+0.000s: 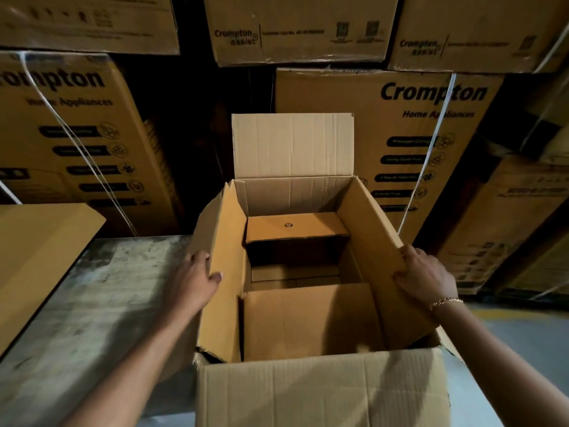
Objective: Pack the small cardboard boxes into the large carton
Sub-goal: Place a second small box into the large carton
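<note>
The large carton stands open in the middle of the view, its near wall towards the person and its back flap upright. Inside are two small cardboard boxes. The far small box sits against the back wall with a small dark mark on its top. The near small box lies against the front wall. The gap between them is in shadow; more cardboard seems to lie lower down, but it is too dark to say what.

The left hand grips the left flap, thumb on the inner face and fingers curled behind it. The right hand holds the right flap, fingers hooked over its upper edge and thumb pressed on the inner face. A chain bracelet circles that wrist.

A worn grey surface lies just left of the carton, with a flat cardboard sheet on its far left. Behind, printed Crompton cartons are stacked high, some bound with white strapping.
</note>
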Action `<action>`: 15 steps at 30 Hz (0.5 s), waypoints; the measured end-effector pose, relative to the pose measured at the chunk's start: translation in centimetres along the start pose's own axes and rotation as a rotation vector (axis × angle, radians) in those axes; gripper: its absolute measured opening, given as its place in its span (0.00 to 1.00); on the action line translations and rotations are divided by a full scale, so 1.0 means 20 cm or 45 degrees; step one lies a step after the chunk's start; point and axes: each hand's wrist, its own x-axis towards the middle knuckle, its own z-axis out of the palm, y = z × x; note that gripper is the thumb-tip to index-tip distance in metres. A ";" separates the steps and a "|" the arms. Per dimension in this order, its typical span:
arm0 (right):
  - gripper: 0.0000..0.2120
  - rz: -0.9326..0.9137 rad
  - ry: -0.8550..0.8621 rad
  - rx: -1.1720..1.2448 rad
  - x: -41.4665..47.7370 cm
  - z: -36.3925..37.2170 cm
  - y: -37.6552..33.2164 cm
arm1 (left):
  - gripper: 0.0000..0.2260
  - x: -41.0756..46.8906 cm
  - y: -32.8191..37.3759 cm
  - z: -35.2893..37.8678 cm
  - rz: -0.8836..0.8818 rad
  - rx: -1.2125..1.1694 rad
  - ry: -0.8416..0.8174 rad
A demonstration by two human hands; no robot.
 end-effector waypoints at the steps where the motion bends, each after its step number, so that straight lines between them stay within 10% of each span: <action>1: 0.28 0.002 0.030 -0.044 -0.02 0.04 0.03 | 0.21 -0.01 -0.01 0.02 -0.034 0.006 -0.025; 11: 0.34 -0.432 -0.049 -1.046 -0.02 0.15 -0.21 | 0.21 -0.01 -0.06 0.05 0.086 0.116 0.076; 15: 0.27 -0.483 -0.301 -0.709 -0.03 0.27 -0.42 | 0.27 -0.01 -0.04 0.04 0.187 0.328 0.104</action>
